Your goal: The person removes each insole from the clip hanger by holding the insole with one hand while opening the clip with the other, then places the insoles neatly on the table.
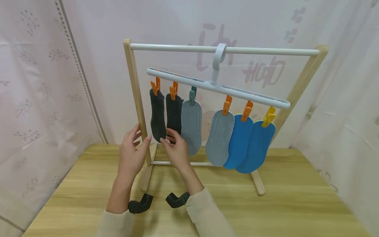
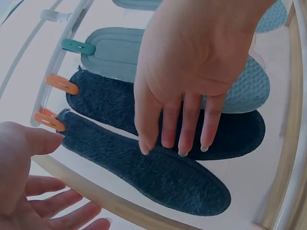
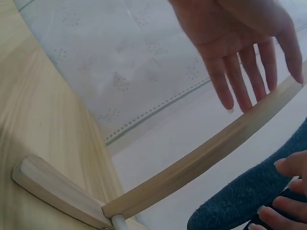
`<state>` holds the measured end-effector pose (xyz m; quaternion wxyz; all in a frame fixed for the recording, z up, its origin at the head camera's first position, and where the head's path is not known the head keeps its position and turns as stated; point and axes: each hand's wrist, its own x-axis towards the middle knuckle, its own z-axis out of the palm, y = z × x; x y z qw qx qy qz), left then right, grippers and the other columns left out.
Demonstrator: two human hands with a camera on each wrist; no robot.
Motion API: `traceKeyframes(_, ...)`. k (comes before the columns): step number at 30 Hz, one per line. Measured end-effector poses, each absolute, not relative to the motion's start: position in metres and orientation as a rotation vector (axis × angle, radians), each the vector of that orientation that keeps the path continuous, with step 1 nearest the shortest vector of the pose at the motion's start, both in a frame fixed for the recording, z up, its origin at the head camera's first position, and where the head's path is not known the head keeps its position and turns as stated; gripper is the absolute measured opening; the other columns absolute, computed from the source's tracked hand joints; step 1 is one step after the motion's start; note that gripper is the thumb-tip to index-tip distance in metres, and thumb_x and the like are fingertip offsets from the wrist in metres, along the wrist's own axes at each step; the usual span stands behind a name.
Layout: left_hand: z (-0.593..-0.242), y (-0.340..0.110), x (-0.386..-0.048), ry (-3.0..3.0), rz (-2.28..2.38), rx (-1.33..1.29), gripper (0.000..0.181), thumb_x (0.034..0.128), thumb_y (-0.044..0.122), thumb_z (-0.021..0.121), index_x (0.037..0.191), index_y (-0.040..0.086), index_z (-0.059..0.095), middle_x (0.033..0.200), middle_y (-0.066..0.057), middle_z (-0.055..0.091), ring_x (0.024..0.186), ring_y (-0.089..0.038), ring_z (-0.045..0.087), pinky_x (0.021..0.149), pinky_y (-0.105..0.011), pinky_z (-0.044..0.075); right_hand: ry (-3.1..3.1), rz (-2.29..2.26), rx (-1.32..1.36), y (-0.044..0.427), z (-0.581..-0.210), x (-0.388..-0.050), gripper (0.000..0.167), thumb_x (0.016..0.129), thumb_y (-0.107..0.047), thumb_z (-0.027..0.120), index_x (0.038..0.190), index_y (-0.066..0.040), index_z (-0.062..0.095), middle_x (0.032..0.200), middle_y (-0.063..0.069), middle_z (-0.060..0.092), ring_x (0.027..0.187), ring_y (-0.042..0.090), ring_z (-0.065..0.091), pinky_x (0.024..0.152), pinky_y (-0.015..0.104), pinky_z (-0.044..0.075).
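Two dark fuzzy insoles hang side by side at the left, the outer one [image 1: 157, 113] and the inner one [image 1: 174, 110], each by an orange clip [image 1: 173, 91]. My right hand [image 1: 177, 151] is at their lower parts. Its thumb lies at the outer insole's edge and its loosely extended fingers are before the inner one; contact is hard to tell. My left hand [image 1: 131, 151] is beside the rack's left wooden post [image 1: 137, 89], fingers spread and holding nothing. In the left wrist view both dark insoles show nearly whole, the right hand [image 2: 192, 62] partly covering the inner one.
From the tilted white hanger [image 1: 183, 79] on the rack's top bar [image 1: 266, 51] also hang grey insoles [image 1: 219, 138] and blue insoles [image 1: 257, 146], on green, orange and yellow clips. The rack's feet [image 1: 258, 184] stand on a wooden table [image 1: 296, 197], with a patterned curtain [image 1: 97, 26] behind.
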<state>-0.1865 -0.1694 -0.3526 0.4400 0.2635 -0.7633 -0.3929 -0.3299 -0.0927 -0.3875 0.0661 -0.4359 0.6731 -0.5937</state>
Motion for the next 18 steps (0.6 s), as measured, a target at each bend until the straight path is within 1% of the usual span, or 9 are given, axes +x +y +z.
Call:
traceKeyframes(5, -0.351, -0.167, -0.187, -1.89, -0.968, 0.652, 0.062, 0.0989, 0.026, 0.066, 0.153, 0.007, 0.043, 0.147, -0.017, 0.053, 0.132, -0.033, 0.057, 0.107, -0.053, 0.05, 2.118, -1.838, -1.315, -0.101, -0.387, -0.331, 0.046, 0.096, -0.02, 0.069, 0.138, -0.004, 0.059, 0.126, 0.016, 0.068, 0.113, 0.034, 0.068, 0.091, 0.05, 0.059)
traceKeyframes(8, -0.35, -0.166, -0.188, -1.892, -0.964, 0.646, 0.062, 0.0988, 0.026, 0.066, 0.153, 0.006, 0.043, 0.147, -0.017, 0.054, 0.132, -0.034, 0.058, 0.107, -0.053, 0.051, 2.17, -1.836, -1.32, -0.105, -0.387, -0.332, 0.045, 0.095, -0.02, 0.07, 0.135, -0.002, 0.061, 0.12, 0.018, 0.067, 0.108, 0.035, 0.068, 0.089, 0.052, 0.059)
traceKeyframes(10, -0.35, -0.166, -0.188, -1.894, -0.965, 0.646, 0.062, 0.0988, 0.025, 0.066, 0.153, 0.006, 0.043, 0.147, -0.017, 0.053, 0.132, -0.034, 0.058, 0.107, -0.053, 0.051, 2.213, -1.801, -1.328, -0.107, -0.388, -0.333, 0.043, 0.095, -0.021, 0.071, 0.133, -0.002, 0.063, 0.12, 0.017, 0.066, 0.107, 0.033, 0.067, 0.088, 0.049, 0.06)
traceKeyframes(14, -0.352, -0.167, -0.188, -1.895, -0.964, 0.655, 0.062, 0.0991, 0.025, 0.066, 0.153, 0.006, 0.043, 0.148, -0.017, 0.052, 0.133, -0.034, 0.057, 0.107, -0.053, 0.051, 2.273, -1.722, -1.352, -0.111, -0.392, -0.332, 0.031, 0.098, -0.021, 0.068, 0.123, -0.004, 0.069, 0.121, 0.014, 0.068, 0.106, 0.029, 0.07, 0.085, 0.039, 0.062)
traceKeyframes(16, -0.353, -0.169, -0.188, -1.897, -0.96, 0.656, 0.062, 0.0994, 0.027, 0.066, 0.153, 0.007, 0.042, 0.149, -0.017, 0.052, 0.133, -0.034, 0.057, 0.107, -0.053, 0.051, 2.267, -1.705, -1.359, -0.111, -0.394, -0.331, 0.025, 0.099, -0.02, 0.066, 0.118, -0.004, 0.071, 0.116, 0.013, 0.072, 0.102, 0.026, 0.073, 0.083, 0.035, 0.062)
traceKeyframes(18, -0.354, -0.17, -0.187, -1.9, -0.959, 0.655, 0.063, 0.0997, 0.028, 0.065, 0.154, 0.007, 0.042, 0.149, -0.017, 0.051, 0.133, -0.033, 0.056, 0.107, -0.053, 0.05, 2.236, -1.709, -1.362, -0.112, -0.396, -0.331, 0.023, 0.1, -0.019, 0.064, 0.115, -0.004, 0.071, 0.11, 0.013, 0.075, 0.098, 0.025, 0.075, 0.082, 0.034, 0.063)
